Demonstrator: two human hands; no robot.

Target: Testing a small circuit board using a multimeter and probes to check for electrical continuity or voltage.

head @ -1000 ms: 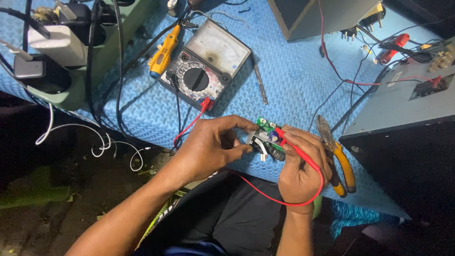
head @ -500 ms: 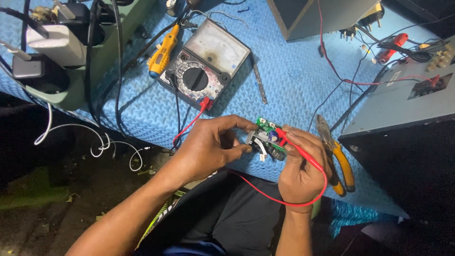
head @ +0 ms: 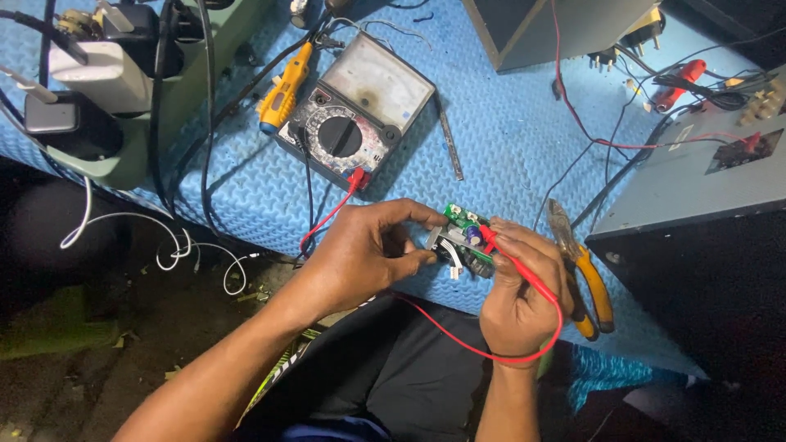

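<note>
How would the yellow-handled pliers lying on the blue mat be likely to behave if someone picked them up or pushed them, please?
The yellow-handled pliers look like metal, so probably stiff and fairly heavy for their size. They lie flat on the textured blue mat, so a push would likely slide them rather than roll them. Lifted by one handle, the jaws might swing open at the pivot.

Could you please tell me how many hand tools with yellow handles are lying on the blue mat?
2: a yellow screwdriver left of the analog multimeter, and yellow-handled pliers just right of the right hand. Others may be hidden under the cables.

left hand (head: 360, 254) thumb shifted slightly, circuit board (head: 465, 237) steady
</note>
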